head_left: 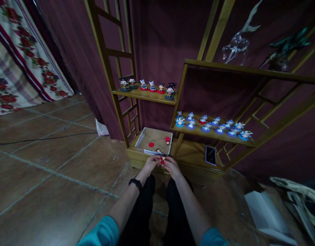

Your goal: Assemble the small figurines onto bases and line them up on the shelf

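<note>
My left hand (153,163) and my right hand (171,165) meet in front of the shelf unit. Between their fingertips they hold a small figurine (163,157) with dark hair and red on its lower part. Just beyond my hands, on the bottom shelf, sits a shallow open cardboard box (144,136). Inside it lie a red disc (151,145), another red disc (167,139) with a small figurine (168,143) beside it, and one more figurine (158,150) near the front wall. Fine details of the held piece are too small to make out.
Several figurines on round bases stand on the upper left shelf (149,96) and the right shelf (198,131). A phone (210,155) lies at the lower right. Higher up are a clear glass animal (235,48) and a dark green ornament (277,56). White boxes (267,212) lie at right.
</note>
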Available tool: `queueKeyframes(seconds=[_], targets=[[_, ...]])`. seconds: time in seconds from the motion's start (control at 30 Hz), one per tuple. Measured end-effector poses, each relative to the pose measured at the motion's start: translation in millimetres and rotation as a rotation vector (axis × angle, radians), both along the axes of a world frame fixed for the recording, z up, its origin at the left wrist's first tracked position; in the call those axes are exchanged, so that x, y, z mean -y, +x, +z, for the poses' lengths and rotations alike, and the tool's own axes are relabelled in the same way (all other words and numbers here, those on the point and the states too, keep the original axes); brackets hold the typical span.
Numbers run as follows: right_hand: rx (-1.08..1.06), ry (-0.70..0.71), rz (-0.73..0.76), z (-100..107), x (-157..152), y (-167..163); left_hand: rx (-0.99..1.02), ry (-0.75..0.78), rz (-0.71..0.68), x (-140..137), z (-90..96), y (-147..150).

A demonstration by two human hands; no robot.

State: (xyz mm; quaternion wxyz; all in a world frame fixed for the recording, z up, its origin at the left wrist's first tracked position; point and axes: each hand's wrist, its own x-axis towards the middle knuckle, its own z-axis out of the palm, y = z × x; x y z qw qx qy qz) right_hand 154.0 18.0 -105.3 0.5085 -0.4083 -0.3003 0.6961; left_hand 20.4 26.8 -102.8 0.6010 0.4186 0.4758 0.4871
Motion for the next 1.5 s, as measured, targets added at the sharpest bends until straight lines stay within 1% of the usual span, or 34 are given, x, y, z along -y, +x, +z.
queueKeyframes(seconds=[0.2, 0.37, 0.6, 0.83, 1.0, 1.13, 1.23, 1.5], targets=[[0.013, 0.009, 0.009, 0.2, -0.9, -0.3, -0.012, -0.028, -0.028, 1.1, 1.0, -1.2], [0.086, 0.018, 0.002, -1.9, -3.9, -2.8, 0.008, -0.032, -0.023, 1.0, -0.3, -0.5], [0.233, 0.076, -0.01, -14.8, -10.9, -4.5, 0.033, -0.099, 0.038, -1.0, -5.2, 0.8], [0.29, 0.104, -0.042, -27.0, -16.9, -6.7, 0.054, -0.14, 0.061, -4.7, -10.3, 0.3], [0.262, 0.102, -0.045, -29.3, -19.2, -8.1, 0.093, -0.153, 0.042, -7.2, -14.7, -2.3], [0.208, 0.089, -0.064, -26.7, -18.5, -8.1, 0.106, -0.164, 0.02, -8.8, -17.1, -4.0], [0.184, 0.085, -0.045, -23.4, -17.5, -7.2, 0.117, -0.166, 0.028, -9.5, -18.2, -3.8], [0.155, 0.068, -0.056, -19.8, -17.0, -4.8, 0.116, -0.16, -0.046, -9.6, -14.5, -3.5]])
